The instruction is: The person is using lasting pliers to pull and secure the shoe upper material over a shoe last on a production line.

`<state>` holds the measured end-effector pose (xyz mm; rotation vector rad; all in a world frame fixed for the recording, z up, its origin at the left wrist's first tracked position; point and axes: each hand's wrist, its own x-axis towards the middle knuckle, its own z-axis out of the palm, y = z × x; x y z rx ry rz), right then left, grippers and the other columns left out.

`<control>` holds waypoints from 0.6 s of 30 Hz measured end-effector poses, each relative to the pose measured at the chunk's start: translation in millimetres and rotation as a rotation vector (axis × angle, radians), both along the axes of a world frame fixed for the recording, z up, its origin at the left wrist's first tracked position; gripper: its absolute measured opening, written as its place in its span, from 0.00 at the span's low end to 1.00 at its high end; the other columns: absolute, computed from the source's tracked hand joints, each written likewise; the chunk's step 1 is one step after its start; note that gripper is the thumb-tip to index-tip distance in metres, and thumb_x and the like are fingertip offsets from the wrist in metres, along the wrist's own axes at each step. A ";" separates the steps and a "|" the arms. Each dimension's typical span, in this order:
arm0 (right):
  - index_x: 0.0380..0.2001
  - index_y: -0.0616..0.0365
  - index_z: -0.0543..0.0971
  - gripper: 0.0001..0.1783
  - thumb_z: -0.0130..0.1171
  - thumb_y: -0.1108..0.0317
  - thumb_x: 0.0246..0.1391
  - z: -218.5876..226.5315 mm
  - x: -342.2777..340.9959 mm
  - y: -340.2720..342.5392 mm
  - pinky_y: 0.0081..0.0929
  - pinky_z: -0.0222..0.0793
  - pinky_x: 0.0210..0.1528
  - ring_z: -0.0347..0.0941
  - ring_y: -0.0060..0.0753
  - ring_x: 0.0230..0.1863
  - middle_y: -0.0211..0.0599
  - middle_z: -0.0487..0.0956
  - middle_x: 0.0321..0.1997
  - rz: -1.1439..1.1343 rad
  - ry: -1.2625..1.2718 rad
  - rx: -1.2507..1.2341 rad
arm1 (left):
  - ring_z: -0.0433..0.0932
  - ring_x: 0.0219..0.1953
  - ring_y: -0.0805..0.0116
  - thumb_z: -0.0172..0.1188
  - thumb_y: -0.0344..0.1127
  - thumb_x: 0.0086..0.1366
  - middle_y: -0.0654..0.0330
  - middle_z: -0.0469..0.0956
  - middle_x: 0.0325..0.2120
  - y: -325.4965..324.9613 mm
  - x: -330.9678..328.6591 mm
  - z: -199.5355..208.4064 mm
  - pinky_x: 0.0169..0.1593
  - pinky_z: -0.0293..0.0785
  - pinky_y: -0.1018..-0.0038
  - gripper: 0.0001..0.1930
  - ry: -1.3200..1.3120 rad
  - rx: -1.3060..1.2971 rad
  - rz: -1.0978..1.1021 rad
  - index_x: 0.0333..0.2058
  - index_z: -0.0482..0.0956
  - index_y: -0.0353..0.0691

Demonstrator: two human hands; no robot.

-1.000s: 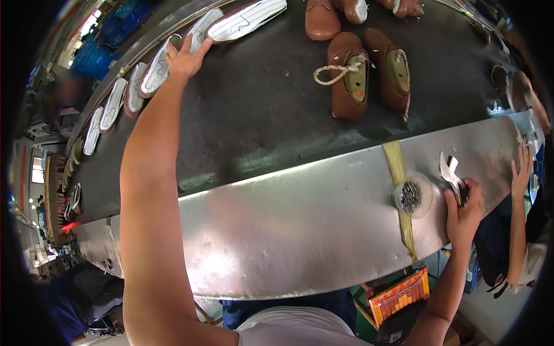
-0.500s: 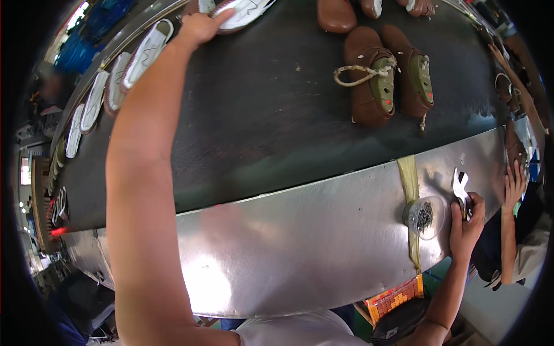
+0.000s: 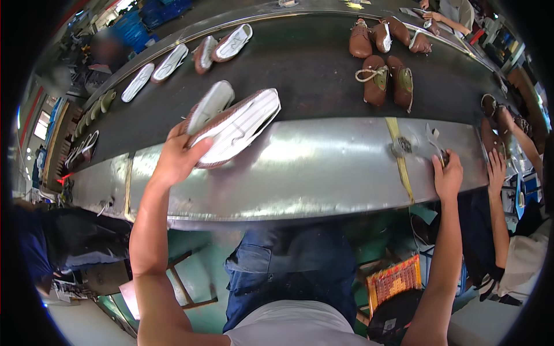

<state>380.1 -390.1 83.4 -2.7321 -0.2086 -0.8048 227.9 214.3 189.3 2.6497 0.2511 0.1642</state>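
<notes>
My left hand [image 3: 176,155] is closed on a pair of brown shoes with white undersides turned up, one shoe [image 3: 242,128] overlapping the other shoe [image 3: 210,105]. The pair is held above the near edge of the dark belt and the metal ledge. At the right of the ledge, my right hand [image 3: 449,176] grips the handles of pliers [image 3: 433,138], their silver jaws pointing away from me. A small clear cup [image 3: 400,146] of nails stands left of the pliers, by a yellow strip [image 3: 397,130] across the ledge.
Several brown shoes, two with cord loops [image 3: 375,83], stand at the far right of the belt [image 3: 300,69]. White-bottomed shoes [image 3: 170,62] line its far left. Another person's hand [image 3: 496,170] lies near the ledge's right end. An orange woven seat [image 3: 395,279] is below.
My left hand has brought the pair of shoes from the far side of the belt back toward me. My right hand still holds the pliers. The view has shifted, showing my legs and more floor.
</notes>
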 end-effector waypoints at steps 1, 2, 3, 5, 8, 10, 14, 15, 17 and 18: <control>0.47 0.65 0.75 0.24 0.65 0.58 0.55 0.3 -1.2 1.1 0.43 0.67 0.50 0.74 0.57 0.43 0.52 0.78 0.42 0.026 -0.054 0.009 | 0.64 0.63 0.41 0.66 0.57 0.59 0.34 0.63 0.61 4.0 -26.3 0.0 0.64 0.63 0.64 0.34 -0.068 -0.051 0.019 0.44 0.80 0.24; 0.47 0.65 0.75 0.24 0.65 0.58 0.55 0.5 -4.4 0.6 0.43 0.67 0.50 0.74 0.57 0.43 0.52 0.78 0.42 0.024 -0.061 0.006 | 0.64 0.63 0.41 0.66 0.57 0.59 0.34 0.63 0.61 2.9 -47.1 -1.9 0.64 0.63 0.64 0.34 -0.076 -0.053 0.016 0.44 0.80 0.24; 0.48 0.65 0.75 0.23 0.64 0.58 0.56 5.1 -8.9 4.7 0.44 0.67 0.50 0.74 0.57 0.44 0.52 0.78 0.43 0.015 -0.083 0.042 | 0.64 0.63 0.40 0.67 0.55 0.58 0.33 0.61 0.62 -0.2 -71.8 -1.5 0.63 0.63 0.64 0.32 -0.079 -0.068 0.028 0.40 0.80 0.22; 0.48 0.65 0.74 0.22 0.62 0.59 0.59 9.0 -35.0 6.6 0.43 0.68 0.47 0.75 0.55 0.42 0.54 0.78 0.42 0.017 -0.164 0.094 | 0.62 0.65 0.37 0.70 0.53 0.56 0.31 0.56 0.65 -5.0 -113.1 -9.9 0.64 0.62 0.62 0.31 -0.018 -0.013 0.046 0.36 0.80 0.20; 0.46 0.65 0.74 0.20 0.60 0.59 0.60 1.8 -99.5 36.9 0.42 0.69 0.42 0.75 0.53 0.37 0.53 0.77 0.38 0.253 -0.131 0.366 | 0.50 0.71 0.38 0.67 0.49 0.58 0.33 0.52 0.67 -24.3 -137.1 -9.9 0.69 0.54 0.53 0.35 -0.054 0.441 -0.019 0.54 0.72 0.24; 0.44 0.64 0.73 0.17 0.57 0.59 0.63 3.2 -154.9 66.2 0.35 0.71 0.36 0.74 0.41 0.31 0.46 0.77 0.32 0.252 0.236 0.432 | 0.44 0.73 0.41 0.64 0.50 0.60 0.37 0.50 0.68 -35.4 -111.4 -9.3 0.70 0.50 0.50 0.39 -0.040 0.494 -0.080 0.61 0.63 0.27; 0.43 0.58 0.72 0.13 0.54 0.60 0.65 -14.7 -248.0 119.4 0.22 0.72 0.32 0.73 0.23 0.26 0.30 0.74 0.29 0.319 1.147 1.227 | 0.69 0.62 0.44 0.61 0.59 0.59 0.34 0.67 0.59 -61.3 6.2 5.6 0.62 0.65 0.58 0.43 0.422 0.257 -0.089 0.59 0.66 0.25; 0.45 0.59 0.71 0.13 0.54 0.62 0.65 -10.6 -264.3 130.1 0.23 0.73 0.33 0.74 0.24 0.28 0.31 0.74 0.31 0.349 1.251 1.212 | 0.73 0.58 0.45 0.62 0.60 0.59 0.36 0.70 0.57 -59.3 29.6 4.2 0.60 0.67 0.60 0.44 0.452 0.260 -0.079 0.60 0.65 0.25; 0.49 0.61 0.69 0.15 0.56 0.65 0.64 -16.4 -294.8 131.9 0.25 0.74 0.35 0.73 0.25 0.31 0.32 0.74 0.33 0.429 1.394 1.268 | 0.76 0.55 0.45 0.63 0.60 0.59 0.38 0.73 0.55 -58.8 58.3 -5.9 0.59 0.70 0.62 0.45 0.484 0.258 -0.088 0.61 0.64 0.25; 0.50 0.62 0.68 0.17 0.57 0.65 0.64 -23.5 -303.4 132.1 0.25 0.74 0.36 0.73 0.24 0.32 0.32 0.73 0.34 0.494 1.429 1.340 | 0.77 0.54 0.46 0.62 0.60 0.59 0.39 0.74 0.55 -52.8 66.8 -9.7 0.58 0.70 0.61 0.44 0.470 0.206 -0.062 0.61 0.66 0.25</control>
